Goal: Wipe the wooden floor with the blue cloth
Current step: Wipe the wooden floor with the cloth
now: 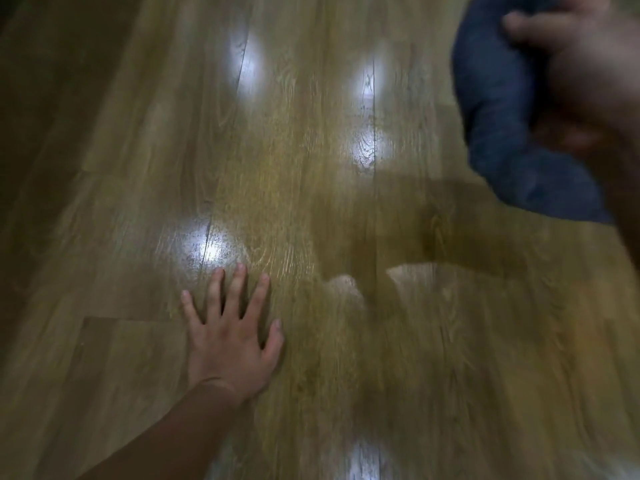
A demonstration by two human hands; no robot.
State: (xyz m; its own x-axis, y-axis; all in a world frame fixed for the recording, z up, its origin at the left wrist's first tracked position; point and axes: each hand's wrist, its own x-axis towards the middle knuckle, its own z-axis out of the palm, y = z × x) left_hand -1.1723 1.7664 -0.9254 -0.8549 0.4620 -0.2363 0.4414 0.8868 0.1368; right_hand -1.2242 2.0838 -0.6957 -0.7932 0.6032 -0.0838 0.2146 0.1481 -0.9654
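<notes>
The wooden floor [311, 188] fills the view, glossy brown planks with bright light reflections. My left hand [232, 334] lies flat on the floor at lower centre-left, fingers spread and straight. The blue cloth [498, 109] is bunched at the upper right, blurred by motion, hanging above or against the floor; I cannot tell which. My right hand [581, 64] holds the cloth from the right, fingers curled round its upper part. The hand and forearm are dark and blurred, and they hide the cloth's right side.
A dark shadowed strip [41, 98] runs along the left edge of the floor. Shadows of my arm and the cloth fall across the planks at centre right [450, 230]. Plank seams run from near to far.
</notes>
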